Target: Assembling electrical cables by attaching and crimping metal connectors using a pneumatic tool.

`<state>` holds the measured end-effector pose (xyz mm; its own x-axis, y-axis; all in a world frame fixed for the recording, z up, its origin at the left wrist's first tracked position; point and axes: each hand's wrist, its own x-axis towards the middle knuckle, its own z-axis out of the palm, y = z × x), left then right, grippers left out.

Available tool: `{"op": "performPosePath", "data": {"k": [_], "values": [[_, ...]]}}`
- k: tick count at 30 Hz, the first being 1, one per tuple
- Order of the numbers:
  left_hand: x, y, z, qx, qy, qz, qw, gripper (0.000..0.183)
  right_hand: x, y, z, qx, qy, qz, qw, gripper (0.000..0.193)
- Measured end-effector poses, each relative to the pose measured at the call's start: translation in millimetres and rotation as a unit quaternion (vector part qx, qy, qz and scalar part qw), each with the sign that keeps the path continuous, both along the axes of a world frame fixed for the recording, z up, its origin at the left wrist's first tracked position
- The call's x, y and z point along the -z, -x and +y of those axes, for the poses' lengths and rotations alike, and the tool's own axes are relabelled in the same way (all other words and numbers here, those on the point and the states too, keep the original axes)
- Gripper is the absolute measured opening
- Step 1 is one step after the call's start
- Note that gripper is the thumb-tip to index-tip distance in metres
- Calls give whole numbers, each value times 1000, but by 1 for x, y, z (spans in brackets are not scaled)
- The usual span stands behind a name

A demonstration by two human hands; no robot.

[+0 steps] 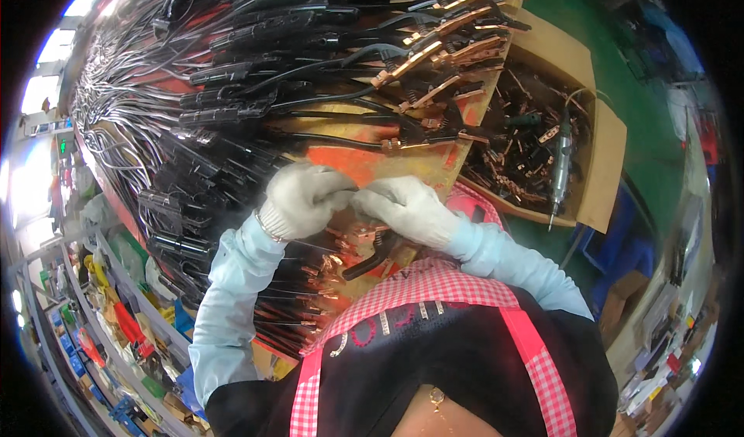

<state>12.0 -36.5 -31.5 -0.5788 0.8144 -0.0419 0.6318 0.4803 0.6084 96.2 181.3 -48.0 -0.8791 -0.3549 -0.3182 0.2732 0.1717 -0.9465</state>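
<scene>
Both hands wear white gloves and meet over the near part of the workbench (341, 158). My left hand (306, 198) is closed, fingertips pinched together. My right hand (407, 208) is closed as well, its fingers nearly touching the left ones. A small dark bit shows between the fingertips, too hidden to name. Just below the hands lies a black curved handle (370, 260), close to my apron. Beside it are copper-coloured cable ends (329, 265). Beyond the hands, black cables with copper clamp jaws (422, 61) lie in rows, jaws toward the right.
At the right edge of the bench stands an open cardboard box (608, 162) of copper and black parts. A power screwdriver (561, 165) hangs over it, tip down. Bundled grey cables (116, 103) heap up at far left. Shelving with coloured goods (116, 321) stands at lower left.
</scene>
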Motion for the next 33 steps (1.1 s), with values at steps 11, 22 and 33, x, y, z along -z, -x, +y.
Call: {"op": "performPosePath", "data": {"k": [11, 22, 33], "values": [[-5, -7, 10, -40, 30, -17, 999, 16, 2, -41, 82, 185, -58, -109, 975, 30], [-12, -16, 19, -55, 34, 10, 998, 20, 7, -4, 9, 19, -140, 198, 970, 26], [-19, -11, 31, -38, 48, -55, 997, 21, 3, -30, 55, 176, -56, 111, 977, 21]]}}
